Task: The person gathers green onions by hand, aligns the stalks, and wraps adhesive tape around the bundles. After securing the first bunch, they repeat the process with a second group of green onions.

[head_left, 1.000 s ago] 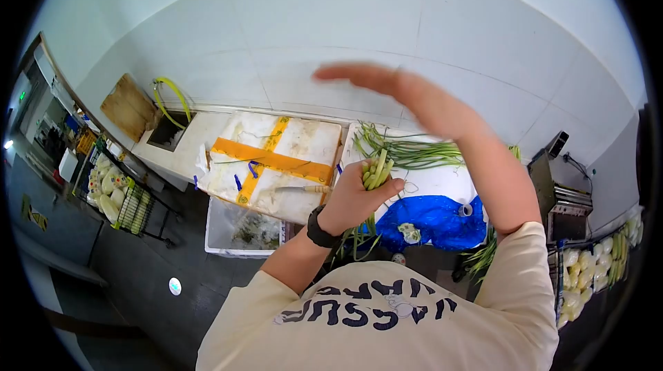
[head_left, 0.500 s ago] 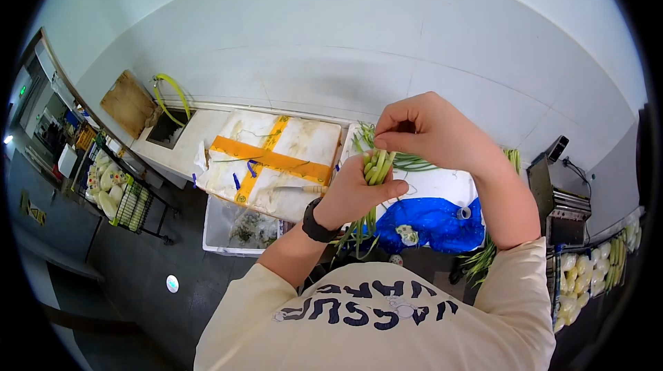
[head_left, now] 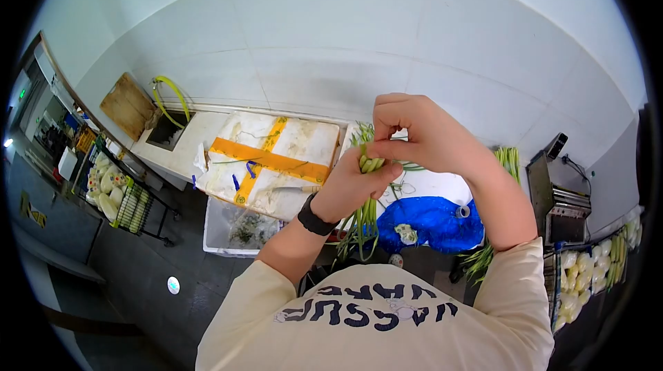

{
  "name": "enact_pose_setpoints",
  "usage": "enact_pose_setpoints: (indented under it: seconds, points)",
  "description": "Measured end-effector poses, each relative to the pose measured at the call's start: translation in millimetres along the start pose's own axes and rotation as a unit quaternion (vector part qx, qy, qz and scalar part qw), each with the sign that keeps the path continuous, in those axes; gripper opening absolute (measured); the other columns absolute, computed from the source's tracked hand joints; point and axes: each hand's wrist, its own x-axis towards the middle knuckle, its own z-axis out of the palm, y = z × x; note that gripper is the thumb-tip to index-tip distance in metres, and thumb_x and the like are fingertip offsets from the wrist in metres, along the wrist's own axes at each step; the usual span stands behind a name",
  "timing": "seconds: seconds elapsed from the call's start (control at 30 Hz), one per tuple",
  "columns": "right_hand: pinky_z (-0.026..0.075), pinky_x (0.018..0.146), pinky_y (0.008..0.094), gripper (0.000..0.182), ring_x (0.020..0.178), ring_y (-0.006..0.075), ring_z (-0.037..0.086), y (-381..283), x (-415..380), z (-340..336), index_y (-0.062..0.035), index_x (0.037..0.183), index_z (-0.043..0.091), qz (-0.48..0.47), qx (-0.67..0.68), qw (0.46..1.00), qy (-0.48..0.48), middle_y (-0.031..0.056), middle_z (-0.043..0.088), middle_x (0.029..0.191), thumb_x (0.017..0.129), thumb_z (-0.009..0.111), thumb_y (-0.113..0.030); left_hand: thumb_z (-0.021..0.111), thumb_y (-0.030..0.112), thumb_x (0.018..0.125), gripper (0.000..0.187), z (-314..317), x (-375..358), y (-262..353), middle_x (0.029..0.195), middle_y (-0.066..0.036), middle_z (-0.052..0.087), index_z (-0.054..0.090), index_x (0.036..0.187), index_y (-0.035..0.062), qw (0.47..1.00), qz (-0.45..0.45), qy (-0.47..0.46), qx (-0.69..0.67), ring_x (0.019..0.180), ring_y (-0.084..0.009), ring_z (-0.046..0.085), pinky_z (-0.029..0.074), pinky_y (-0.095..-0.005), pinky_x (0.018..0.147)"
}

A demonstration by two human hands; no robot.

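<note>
Green stalks (head_left: 362, 222) are clamped in the left hand (head_left: 356, 184), hanging over the white table's (head_left: 442, 184) near left corner; the right hand (head_left: 407, 132) pinches, apparently, at their upper ends. Blue plastic (head_left: 431, 222) drapes that table's near edge.

Centre of the frame: two hands, one left hand (head_left: 350, 186) and one right hand (head_left: 423, 135); one watch (head_left: 315, 217); one bunch (head_left: 371, 164) of green stalks in a fist. Left of centre: one foam lid (head_left: 304, 141), two tape strips (head_left: 273, 157), one knife (head_left: 309, 189), one open box (head_left: 215, 226). Right of centre: one blue bag (head_left: 449, 231), one roll (head_left: 463, 212). Upper left: one board (head_left: 129, 107), one sink (head_left: 166, 130), one hose (head_left: 182, 99). Far left: one cart (head_left: 132, 211).
</note>
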Motion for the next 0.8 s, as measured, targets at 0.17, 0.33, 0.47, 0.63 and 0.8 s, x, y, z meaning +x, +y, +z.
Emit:
enact_pose_setpoints:
  seconds: [0.17, 0.33, 0.47, 0.63, 0.8]
  points:
    - [0.044, 0.062, 0.0280, 0.014, 0.069, 0.0138, 0.056, 13.3, -1.0, 0.2, 0.0014, 0.075, 0.063, -0.011, 0.092, 0.995, -0.024, 0.0048, 0.055, 0.072, 0.080, 0.074, -0.007, 0.062, 0.023, 0.097, 0.020, 4.0, 1.7, -2.1, 0.066, 0.001, 0.049, 0.055, 0.093, 0.0051, 1.000, 0.023, 0.014, -0.008, 0.056, -0.0076, 0.045, 0.037, -0.0232, 0.051]
    - [0.042, 0.062, 0.0266, 0.009, 0.070, 0.0131, 0.053, 18.8, -12.3, 17.7, -0.0006, 0.086, 0.071, 0.031, 0.136, 0.983, 0.122, 0.0037, 0.055, 0.076, 0.077, 0.073, 0.001, 0.046, 0.045, 0.102, 0.042, -0.3, 8.0, -17.7, 0.064, 0.001, 0.047, 0.049, 0.084, 0.0073, 0.988, 0.128, -0.007, -0.092, 0.054, -0.0077, 0.042, 0.037, -0.0229, 0.050]
    - [0.046, 0.065, 0.0273, 0.011, 0.072, 0.0158, 0.059, 20.0, -19.9, 38.8, -0.0022, 0.093, 0.073, -0.021, 0.050, 0.976, 0.213, 0.0054, 0.057, 0.086, 0.083, 0.071, -0.004, 0.036, 0.052, 0.103, 0.051, 1.8, 7.0, -8.6, 0.062, -0.001, 0.046, 0.047, 0.081, 0.0076, 0.991, 0.091, 0.049, -0.084, 0.054, -0.0082, 0.043, 0.037, -0.0229, 0.051]
    - [0.048, 0.068, 0.0294, 0.020, 0.077, 0.0176, 0.059, 33.3, -18.4, 45.2, -0.0054, 0.104, 0.070, 0.005, 0.017, 0.979, 0.203, 0.0075, 0.058, 0.095, 0.084, 0.069, -0.004, 0.039, 0.053, 0.102, 0.051, -0.6, 14.5, -8.6, 0.061, -0.001, 0.045, 0.048, 0.079, 0.0089, 0.987, 0.041, 0.089, -0.127, 0.052, -0.0084, 0.043, 0.035, -0.0233, 0.049]
    - [0.049, 0.072, 0.0341, 0.060, 0.083, 0.0252, 0.062, 49.8, -27.5, 94.1, -0.0181, 0.140, 0.045, -0.008, 0.200, 0.940, 0.277, 0.0122, 0.062, 0.105, 0.085, 0.069, -0.009, 0.053, 0.046, 0.099, 0.042, -2.4, 17.1, -6.9, 0.061, 0.001, 0.045, 0.050, 0.080, 0.0092, 0.969, 0.161, 0.134, -0.129, 0.052, -0.0076, 0.042, 0.034, -0.0234, 0.046]
